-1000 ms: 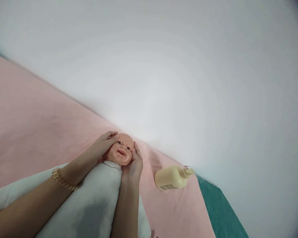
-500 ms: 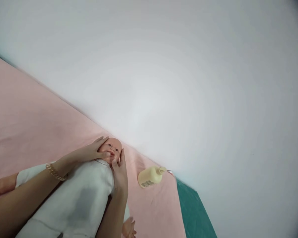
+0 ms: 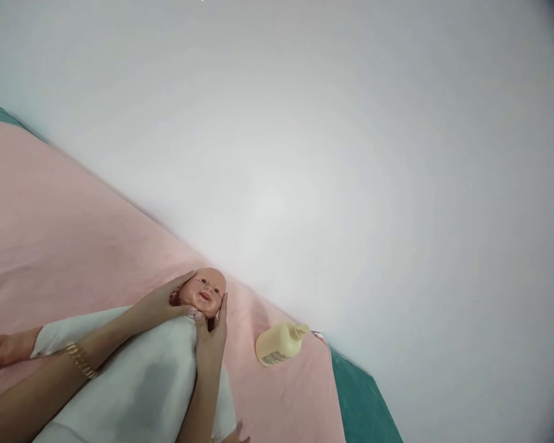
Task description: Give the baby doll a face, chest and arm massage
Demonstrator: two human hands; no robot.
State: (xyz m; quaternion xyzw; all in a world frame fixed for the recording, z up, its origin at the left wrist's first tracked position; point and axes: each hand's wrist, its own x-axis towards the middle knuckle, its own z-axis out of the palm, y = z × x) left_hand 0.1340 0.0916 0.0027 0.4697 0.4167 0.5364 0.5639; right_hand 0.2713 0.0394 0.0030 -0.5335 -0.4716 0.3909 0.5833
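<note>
A baby doll [image 3: 152, 381] in a white outfit lies face up, its bald head at the upper end. My left hand [image 3: 166, 299], below a gold bracelet on the wrist, cups one side of the head, with fingers reaching behind it and the thumb under the chin. On the opposite side, my right hand [image 3: 212, 335] wraps its fingers along the cheek and ear. Its thumb meets the left thumb at the neck. The doll's mouth and eyes are uncovered. Both forearms run over the doll's body and hide parts of it.
A pale yellow pump bottle [image 3: 279, 344] stands to the right on the pink sheet [image 3: 74, 221]. A green surface [image 3: 362, 400] shows beyond the sheet's right edge. The white wall [image 3: 327, 172] rises directly behind the doll's head.
My left thumb has slid from beside the doll's mouth down to under its chin. My right thumb has also moved down toward the neck. The view has shifted slightly.
</note>
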